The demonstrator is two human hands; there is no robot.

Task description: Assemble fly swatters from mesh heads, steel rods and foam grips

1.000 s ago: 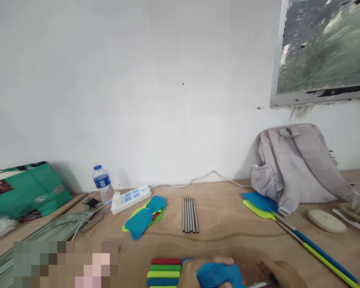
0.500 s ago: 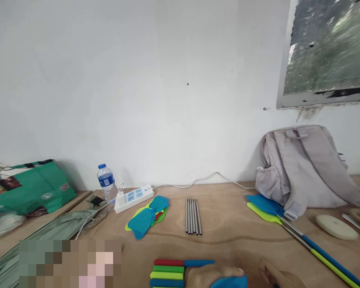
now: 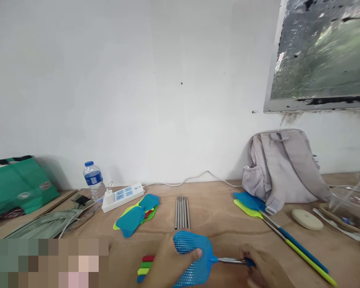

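In the head view, a blue fly swatter (image 3: 203, 260) is held between both hands, low at the middle of the picture, above the wooden surface (image 3: 219, 210). The left hand (image 3: 166, 262) is closed on the mesh head, its thumb lying flat across the near face. The right hand (image 3: 262, 266) has its fingers curled around the dark blue end of the metal shaft; how tightly cannot be told. Just beside the left forearm lie handles (image 3: 147, 265) in red, green, yellow and blue, partly covered by it. Beyond the swatter, metal rods (image 3: 182, 214) lie side by side. Left of them, loose swatter heads (image 3: 130, 221) overlap near a white power strip (image 3: 124, 198). To the right, two long swatters (image 3: 310, 263) lie slanting, their heads close against a grey backpack (image 3: 283, 172), near a pale oval object (image 3: 307, 219).
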